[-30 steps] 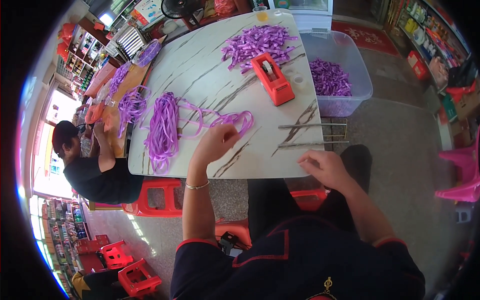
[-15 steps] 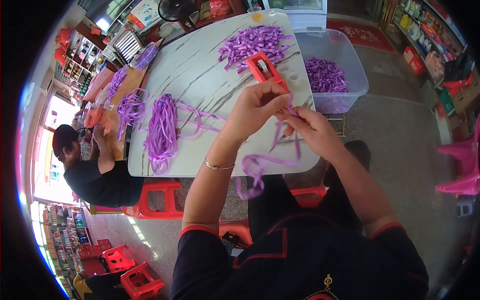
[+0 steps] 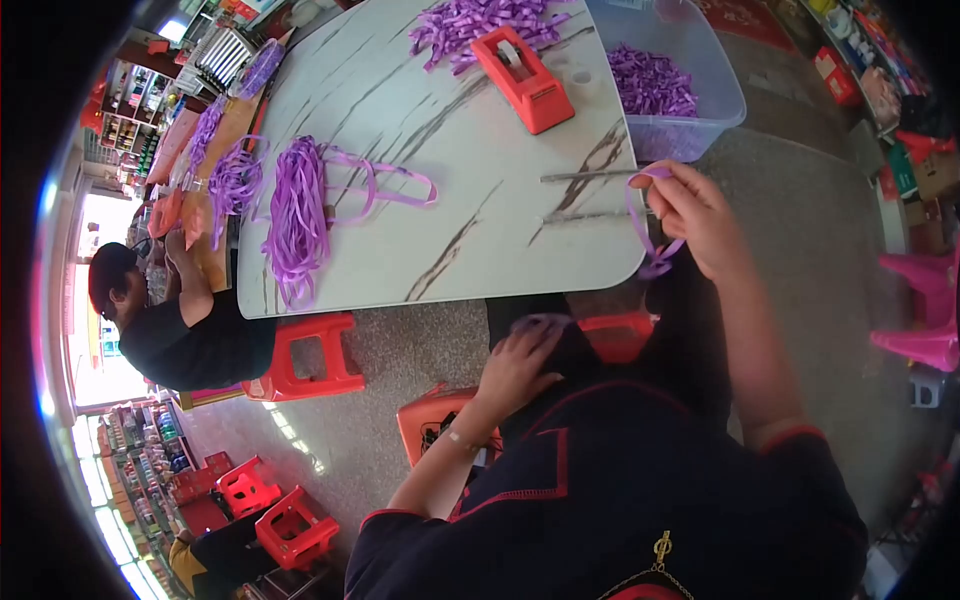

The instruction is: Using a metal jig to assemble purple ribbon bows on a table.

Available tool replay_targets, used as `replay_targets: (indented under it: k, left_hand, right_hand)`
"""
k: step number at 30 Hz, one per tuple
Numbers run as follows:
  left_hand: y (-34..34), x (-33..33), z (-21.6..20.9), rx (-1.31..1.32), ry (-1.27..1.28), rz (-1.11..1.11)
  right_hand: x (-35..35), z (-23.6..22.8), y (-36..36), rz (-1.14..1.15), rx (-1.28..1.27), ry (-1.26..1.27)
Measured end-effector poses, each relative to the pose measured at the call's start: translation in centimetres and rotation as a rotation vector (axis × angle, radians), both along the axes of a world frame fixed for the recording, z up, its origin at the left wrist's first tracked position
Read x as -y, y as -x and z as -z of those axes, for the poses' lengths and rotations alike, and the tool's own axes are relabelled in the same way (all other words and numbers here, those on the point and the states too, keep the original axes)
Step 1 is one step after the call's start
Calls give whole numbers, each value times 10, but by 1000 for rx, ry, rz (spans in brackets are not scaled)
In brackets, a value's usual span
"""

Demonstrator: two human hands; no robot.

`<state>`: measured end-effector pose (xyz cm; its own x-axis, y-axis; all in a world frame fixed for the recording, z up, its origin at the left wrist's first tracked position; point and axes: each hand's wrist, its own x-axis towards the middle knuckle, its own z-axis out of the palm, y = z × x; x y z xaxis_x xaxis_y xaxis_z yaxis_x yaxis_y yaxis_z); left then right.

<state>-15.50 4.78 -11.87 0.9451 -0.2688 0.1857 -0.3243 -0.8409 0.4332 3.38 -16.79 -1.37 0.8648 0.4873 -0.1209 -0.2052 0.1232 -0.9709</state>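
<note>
The right hand (image 3: 692, 218) is raised just past the right edge of the marble-patterned table (image 3: 450, 150), its thumb and fingers closed on a purple ribbon (image 3: 636, 215). That ribbon curves out from the fingertips and hangs below them in a thin loop, with a tangled part at the bottom, beside the table's rounded near corner. Close to this hand, two thin metal rods (image 3: 588, 178) lie roughly parallel on the tabletop, pointing toward the edge. The left hand (image 3: 518, 362) is low over the person's lap, back of the hand up and fingers stretched forward, the thumb set apart from them. A blurred purple strip (image 3: 543, 322) shows at its fingertips, but I cannot tell whether the fingers grip it or only touch it. On the left part of the table lies a thick bundle (image 3: 298, 215) of long purple ribbon, with a loose loop (image 3: 432, 190) reaching right from it. Farther back, a red tape dispenser (image 3: 522, 82) sits in front of a heap (image 3: 480, 28) of short purple pieces. More such pieces (image 3: 652, 85) fill part of a clear plastic tub (image 3: 690, 135) beside the table. At the left, a co-worker in a black cap (image 3: 112, 275) sits by a wooden table (image 3: 208, 250) that also holds purple ribbon.
</note>
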Motion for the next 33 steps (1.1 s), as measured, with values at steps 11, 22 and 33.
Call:
replay_targets:
  k: [11,22,33]
  left_hand:
    - [1,-18,40,-154,188,107]
    - [-131,-87,-203,-1,723,-223]
    - [-251,-155,-189,432,-536,-239]
  right_hand:
    - [45,-25,13,64,116,150]
    - [89,-51,27,-128,352,472]
    - [104,-47,34,-224,341,495]
